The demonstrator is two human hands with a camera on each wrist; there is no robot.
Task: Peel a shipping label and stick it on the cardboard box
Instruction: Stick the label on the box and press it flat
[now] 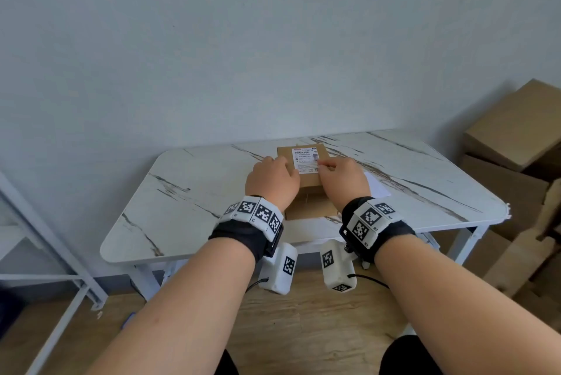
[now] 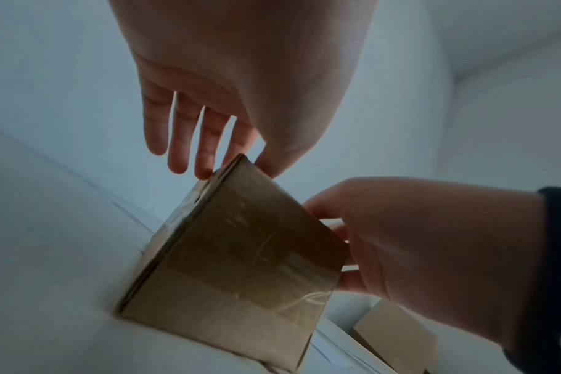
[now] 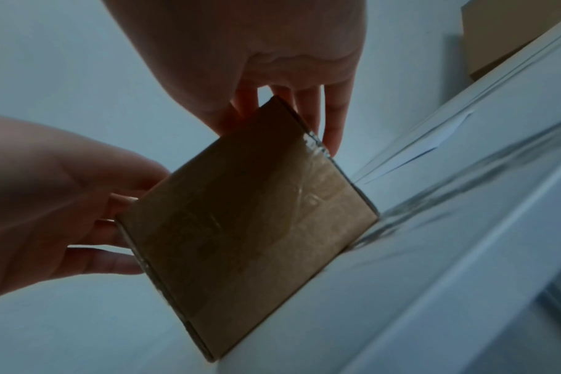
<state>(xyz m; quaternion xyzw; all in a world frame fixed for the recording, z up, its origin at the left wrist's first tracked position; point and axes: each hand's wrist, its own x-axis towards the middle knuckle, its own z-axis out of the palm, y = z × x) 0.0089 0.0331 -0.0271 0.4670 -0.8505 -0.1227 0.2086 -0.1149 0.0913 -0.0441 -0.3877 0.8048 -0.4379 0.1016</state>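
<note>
A small brown cardboard box (image 1: 309, 203) stands at the middle of the marble-patterned table (image 1: 194, 192). A white printed shipping label (image 1: 305, 158) lies on its top face. My left hand (image 1: 280, 163) rests on the box's top left edge with straight fingers (image 2: 205, 151). My right hand (image 1: 324, 165) presses its fingertips on the label's lower right corner, the thumb near the box's front face. From the wrist views I see the taped front face of the box (image 2: 240, 253) (image 3: 247, 215), with both hands at its upper edge; the label is hidden there.
A white sheet of backing paper (image 1: 378, 184) lies on the table just right of my right hand. Stacked cardboard boxes (image 1: 516, 131) fill the floor at the right. A white metal frame (image 1: 45, 253) stands at the left. The wall is close behind the table.
</note>
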